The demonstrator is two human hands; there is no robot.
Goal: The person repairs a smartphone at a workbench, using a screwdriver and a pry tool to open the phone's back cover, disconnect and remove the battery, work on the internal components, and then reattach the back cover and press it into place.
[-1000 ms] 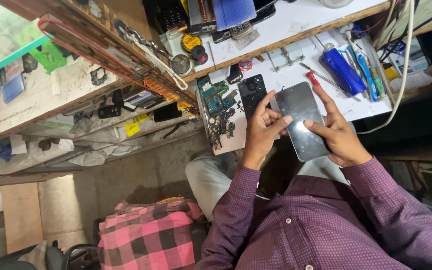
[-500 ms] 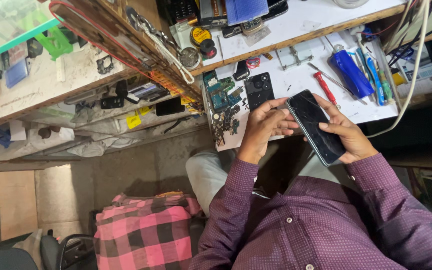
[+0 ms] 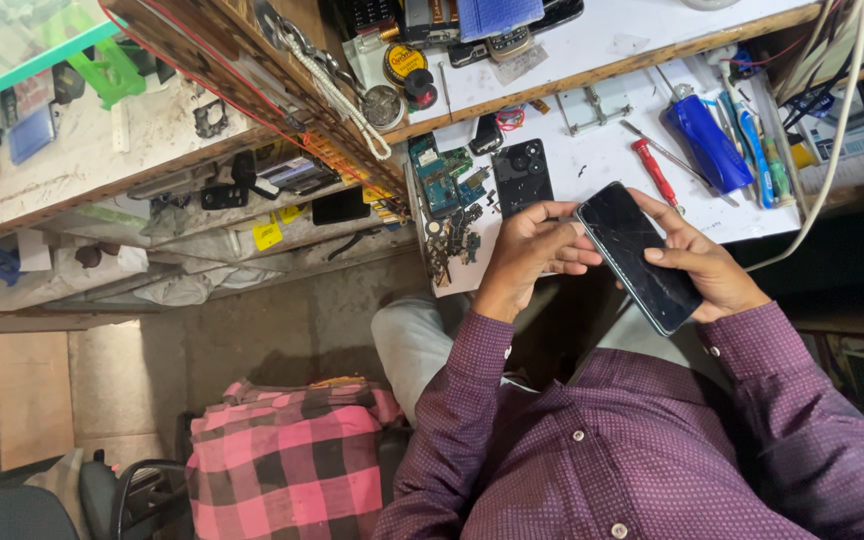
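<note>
We log: smartphone (image 3: pixel 640 255) now lower and nearer body than one second ago, tilted diagonal over near edge of white bench (image 3: pixel 602 160), screen dark, faint scratches. Right hand (image 3: pixel 707 262) cradles it from below, thumb on glass. Left hand (image 3: pixel 532 250) pinches top corner, fingers curled. Black back cover (image 3: pixel 523 175) and red screwdriver (image 3: pixel 655 172) stay untouched on bench. We judge: handset under inspection, tools idle.

White workbench (image 3: pixel 612 160) carries black phone back cover (image 3: pixel 522 176), circuit boards (image 3: pixel 442 180), red screwdriver (image 3: pixel 654 172), blue bottle (image 3: pixel 708 143)
</note>
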